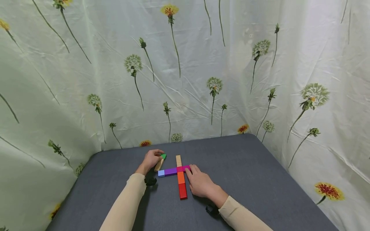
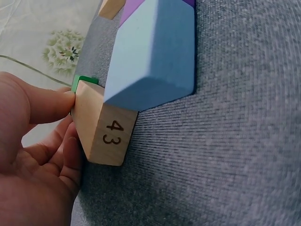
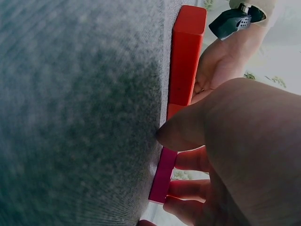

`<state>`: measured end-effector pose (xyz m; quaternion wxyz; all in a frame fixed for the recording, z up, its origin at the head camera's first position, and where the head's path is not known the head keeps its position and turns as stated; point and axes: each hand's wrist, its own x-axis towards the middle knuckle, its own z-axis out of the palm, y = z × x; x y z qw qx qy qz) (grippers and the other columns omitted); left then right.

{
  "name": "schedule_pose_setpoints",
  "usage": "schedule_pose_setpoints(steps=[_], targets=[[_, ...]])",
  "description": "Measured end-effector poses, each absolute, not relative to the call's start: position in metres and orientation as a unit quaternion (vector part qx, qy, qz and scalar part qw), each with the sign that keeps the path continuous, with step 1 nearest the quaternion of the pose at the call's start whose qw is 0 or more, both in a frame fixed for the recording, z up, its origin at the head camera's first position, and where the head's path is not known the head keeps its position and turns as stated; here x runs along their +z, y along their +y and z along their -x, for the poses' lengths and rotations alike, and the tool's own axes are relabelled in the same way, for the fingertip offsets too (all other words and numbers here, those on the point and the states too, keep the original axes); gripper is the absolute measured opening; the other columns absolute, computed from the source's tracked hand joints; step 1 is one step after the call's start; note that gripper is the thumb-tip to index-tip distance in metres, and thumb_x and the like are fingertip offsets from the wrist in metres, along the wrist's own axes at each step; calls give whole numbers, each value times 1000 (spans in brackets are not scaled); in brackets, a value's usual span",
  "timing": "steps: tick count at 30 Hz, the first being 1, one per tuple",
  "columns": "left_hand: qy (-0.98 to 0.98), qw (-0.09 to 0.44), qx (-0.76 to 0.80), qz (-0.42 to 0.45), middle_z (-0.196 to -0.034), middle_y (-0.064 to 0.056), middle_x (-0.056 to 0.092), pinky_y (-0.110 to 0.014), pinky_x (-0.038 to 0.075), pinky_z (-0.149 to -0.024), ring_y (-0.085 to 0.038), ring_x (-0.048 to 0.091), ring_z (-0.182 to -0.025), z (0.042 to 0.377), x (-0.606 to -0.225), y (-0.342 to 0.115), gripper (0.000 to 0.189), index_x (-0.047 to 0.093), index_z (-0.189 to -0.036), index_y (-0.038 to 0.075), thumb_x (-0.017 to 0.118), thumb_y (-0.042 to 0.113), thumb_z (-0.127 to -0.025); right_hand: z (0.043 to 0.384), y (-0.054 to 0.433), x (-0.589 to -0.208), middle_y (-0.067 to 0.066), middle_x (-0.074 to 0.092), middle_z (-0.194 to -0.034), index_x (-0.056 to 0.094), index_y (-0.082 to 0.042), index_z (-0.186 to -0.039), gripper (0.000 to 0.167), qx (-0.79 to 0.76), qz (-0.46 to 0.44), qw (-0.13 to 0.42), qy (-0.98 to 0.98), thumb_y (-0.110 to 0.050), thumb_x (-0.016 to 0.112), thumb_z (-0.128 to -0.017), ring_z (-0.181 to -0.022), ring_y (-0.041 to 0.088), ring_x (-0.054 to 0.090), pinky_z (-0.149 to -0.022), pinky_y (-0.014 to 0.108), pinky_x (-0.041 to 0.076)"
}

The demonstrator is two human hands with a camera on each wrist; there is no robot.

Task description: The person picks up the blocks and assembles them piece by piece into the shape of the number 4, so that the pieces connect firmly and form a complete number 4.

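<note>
In the head view, a cross of coloured blocks lies on the dark cloth. Its upright has a plain wooden block point(image 1: 178, 159), a pink block point(image 1: 180, 169), an orange block point(image 1: 180, 177) and a red block point(image 1: 182, 191). Its crossbar has a light blue block point(image 1: 161, 173), a purple block point(image 1: 170, 171) and a magenta block point(image 1: 186, 167). On the left, my left hand point(image 1: 151, 159) pinches a wooden block marked 43 point(image 2: 113, 134), whose far end meets a green block point(image 1: 163, 156). Fingers of my right hand point(image 1: 200, 183) touch the magenta block, thumb beside the cross.
The dark grey cloth surface point(image 1: 231, 160) stretches around the blocks. Behind it and along its sides hangs a pale curtain point(image 1: 190, 57) printed with dandelions. A dark wrist device point(image 1: 150, 181) sits under the left wrist, and another point(image 1: 212, 210) under the right.
</note>
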<state>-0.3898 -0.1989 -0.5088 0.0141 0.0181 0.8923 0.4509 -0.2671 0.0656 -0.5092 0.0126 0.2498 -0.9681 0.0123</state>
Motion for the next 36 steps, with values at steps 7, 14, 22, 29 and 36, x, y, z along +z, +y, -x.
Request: schedule_pose_setpoints(steps=[7, 14, 22, 29, 36], targets=[[889, 15, 457, -17, -132, -25, 60, -46, 53, -86, -38, 60, -116, 386, -511, -198, 30, 74, -118, 10, 57, 0, -95, 267, 65, -511, 15, 38, -155, 42, -9, -153, 66, 11, -251, 12, -968, -30, 65, -95, -142, 29, 37, -96, 41, 51], [886, 12, 462, -18, -134, -26, 58, -45, 53, -84, -38, 59, -117, 383, -512, -197, 33, 74, -118, 10, 54, -1, -94, 265, 65, -512, 15, 38, -155, 42, -9, -153, 64, 12, -248, 13, -969, -29, 64, -96, -142, 29, 37, -97, 42, 50], [886, 2, 464, -11, -130, -24, 61, -43, 54, -81, -35, 61, -112, 384, -512, -198, 34, 74, -117, 10, 54, -3, -94, 266, 65, -506, 14, 41, -152, 44, -9, -152, 62, 21, -256, 19, -966, -27, 64, -96, -139, 27, 39, -92, 41, 53], [877, 4, 480, -4, -130, -22, 61, -38, 51, -75, -34, 61, -110, 378, -505, -199, 35, 72, -122, 9, 53, -1, -94, 267, 68, -500, 12, 46, -147, 48, -11, -150, 59, 6, -267, 24, -963, -27, 66, -96, -133, 24, 45, -89, 38, 54], [878, -20, 478, -4, -129, -22, 61, -40, 46, -76, -34, 58, -108, 373, -495, -203, 34, 69, -127, 6, 53, 0, -97, 275, 70, -494, 11, 54, -133, 59, -12, -138, 45, -19, -285, 44, -957, -25, 67, -95, -119, 21, 54, -86, 38, 55]])
